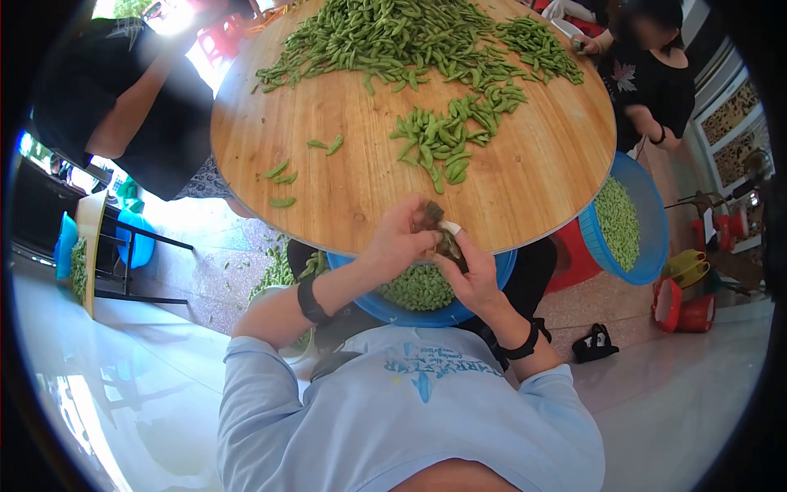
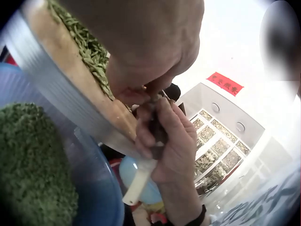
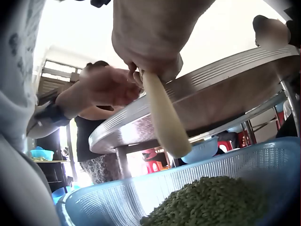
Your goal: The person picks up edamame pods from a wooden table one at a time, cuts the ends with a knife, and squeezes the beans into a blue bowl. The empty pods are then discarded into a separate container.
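In the head view my left hand (image 1: 398, 238) and right hand (image 1: 475, 275) meet at the front edge of the round wooden table (image 1: 336, 193). The right hand grips a tool by its cream-coloured handle (image 3: 164, 115), which sticks out below the fist; its working end is hidden among the fingers. My left thumb and fingers are bent close together around a small, dark, green-brown piece (image 1: 448, 246) between the hands, whose kind I cannot tell. Under the hands stands a blue basket (image 3: 122, 197) holding shelled green beans (image 3: 207, 205). Loose green pods (image 1: 443, 135) lie ahead of the hands.
A large heap of pods (image 1: 385, 37) covers the far side of the table, and several stray pods lie at its left. Another blue basin (image 1: 652, 221) of beans stands at the right. Seated at the table's right is another person (image 1: 656, 90); someone in dark clothes is at the left.
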`<act>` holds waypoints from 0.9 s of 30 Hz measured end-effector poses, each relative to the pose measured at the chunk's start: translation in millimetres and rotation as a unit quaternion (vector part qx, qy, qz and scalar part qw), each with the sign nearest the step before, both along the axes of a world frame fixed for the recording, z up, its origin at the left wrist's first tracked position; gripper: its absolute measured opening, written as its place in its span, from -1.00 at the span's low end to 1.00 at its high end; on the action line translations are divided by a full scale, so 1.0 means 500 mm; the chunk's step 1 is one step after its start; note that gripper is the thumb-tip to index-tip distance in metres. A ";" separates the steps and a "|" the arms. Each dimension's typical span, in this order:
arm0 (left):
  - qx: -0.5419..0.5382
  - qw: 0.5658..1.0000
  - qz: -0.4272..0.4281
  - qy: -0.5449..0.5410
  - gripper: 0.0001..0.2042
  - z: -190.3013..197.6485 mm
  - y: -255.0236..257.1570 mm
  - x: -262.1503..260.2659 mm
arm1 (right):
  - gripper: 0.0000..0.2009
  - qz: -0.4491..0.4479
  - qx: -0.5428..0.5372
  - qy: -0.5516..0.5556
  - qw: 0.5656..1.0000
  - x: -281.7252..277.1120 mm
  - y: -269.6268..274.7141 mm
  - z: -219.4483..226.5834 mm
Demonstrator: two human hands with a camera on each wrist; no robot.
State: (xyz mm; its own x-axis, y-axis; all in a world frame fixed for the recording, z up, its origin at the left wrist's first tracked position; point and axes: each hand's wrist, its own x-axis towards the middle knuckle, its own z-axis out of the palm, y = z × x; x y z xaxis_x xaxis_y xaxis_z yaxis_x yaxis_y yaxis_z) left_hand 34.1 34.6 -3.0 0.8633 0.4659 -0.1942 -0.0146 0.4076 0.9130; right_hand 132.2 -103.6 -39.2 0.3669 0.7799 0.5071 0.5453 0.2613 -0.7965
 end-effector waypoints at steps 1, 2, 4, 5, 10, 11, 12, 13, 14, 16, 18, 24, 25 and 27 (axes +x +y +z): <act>0.230 0.973 -0.005 0.009 -0.89 0.004 0.013 -0.011 | -0.58 -0.022 -0.016 0.035 0.999 0.001 -0.003 -0.013; 0.449 0.893 -0.010 0.020 -0.92 0.008 0.029 -0.024 | -0.61 -0.045 -0.032 0.072 0.996 0.002 -0.006 -0.020; 0.648 0.756 0.025 0.086 -0.93 0.013 0.105 -0.049 | -0.64 -0.028 -0.044 0.162 0.985 0.017 -0.024 -0.018; 0.801 0.577 0.060 0.145 -0.92 0.012 0.142 -0.054 | -0.66 -0.009 -0.063 0.247 0.967 0.021 -0.032 -0.017; 0.766 0.622 0.024 0.163 -0.87 0.004 0.247 0.015 | -0.68 0.057 -0.051 0.217 0.973 0.012 -0.008 -0.027; 0.717 0.676 0.031 0.168 -0.87 -0.004 0.255 0.045 | -0.68 0.071 -0.042 0.212 0.974 0.009 -0.003 -0.026; 0.716 0.677 0.032 0.167 -0.87 -0.016 0.269 0.075 | -0.68 0.071 -0.043 0.210 0.974 0.008 -0.002 -0.025; 0.718 0.675 0.059 0.159 -0.85 -0.026 0.282 0.102 | -0.68 0.066 -0.053 0.215 0.973 0.006 -0.003 -0.023; 0.719 0.673 0.086 0.152 -0.84 -0.038 0.291 0.119 | -0.69 0.061 -0.062 0.220 0.972 0.005 -0.005 -0.023; 0.712 0.678 0.060 0.173 -0.82 -0.035 0.285 0.137 | -0.69 0.050 -0.078 0.236 0.967 0.005 -0.012 -0.020; 0.705 0.682 0.032 0.192 -0.81 -0.021 0.281 0.149 | -0.70 0.036 -0.091 0.252 0.963 0.009 -0.014 -0.019; 0.692 0.687 0.004 0.220 -0.80 -0.029 0.318 0.103 | -0.70 0.031 -0.078 0.273 0.958 0.016 -0.023 -0.018; 0.680 0.702 0.004 0.213 -0.79 -0.020 0.321 0.087 | -0.69 0.031 -0.083 0.287 0.954 0.017 -0.023 -0.016; 0.669 0.714 0.004 0.205 -0.78 -0.016 0.322 0.065 | -0.69 0.030 -0.085 0.301 0.949 0.015 -0.020 -0.013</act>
